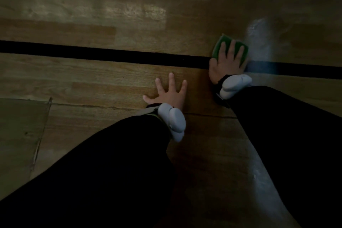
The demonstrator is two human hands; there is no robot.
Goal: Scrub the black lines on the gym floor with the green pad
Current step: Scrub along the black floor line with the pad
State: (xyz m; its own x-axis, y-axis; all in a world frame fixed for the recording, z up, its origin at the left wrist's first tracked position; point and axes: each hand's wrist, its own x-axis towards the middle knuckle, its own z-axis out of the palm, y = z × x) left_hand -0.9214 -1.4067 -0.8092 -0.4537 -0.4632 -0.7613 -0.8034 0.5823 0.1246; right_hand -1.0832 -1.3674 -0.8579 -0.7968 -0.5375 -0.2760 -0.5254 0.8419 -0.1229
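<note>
Green pad (230,47) — rectangular scrubbing pad, lying flat on the wooden gym floor (111,83) in the upper right of the frame, just above and partly over the black line (111,54). Right hand (226,65): laid palm-down on the pad, fingers (231,50) straight and slightly spread across its green top, heel of the hand over the line itself; the thumb is not clearly seen. Black line: a single dark stripe running across the whole frame from the left edge to the right edge, sloping gently downward to the right, interrupted only where the right hand and pad cover it. Pale, cloudy smear (259,42) — immediately right of the pad, spreading from above the line down over it; blurred, so its nature cannot be told. Left hand (167,92): flat on the bare boards at centre frame, below the line and apart from it, fingers straight and fanned wide, holding nothing. Both wrists carry white rounded devices — one on the left wrist (173,121), one on the right wrist (234,85) — strapped on with dark bands. Black sleeves (111,163) cover both forearms, entering from the lower left and lower right corners. Floor: brown planks with visible grain, dimly lit, a lighter sheen in the upper left.
</note>
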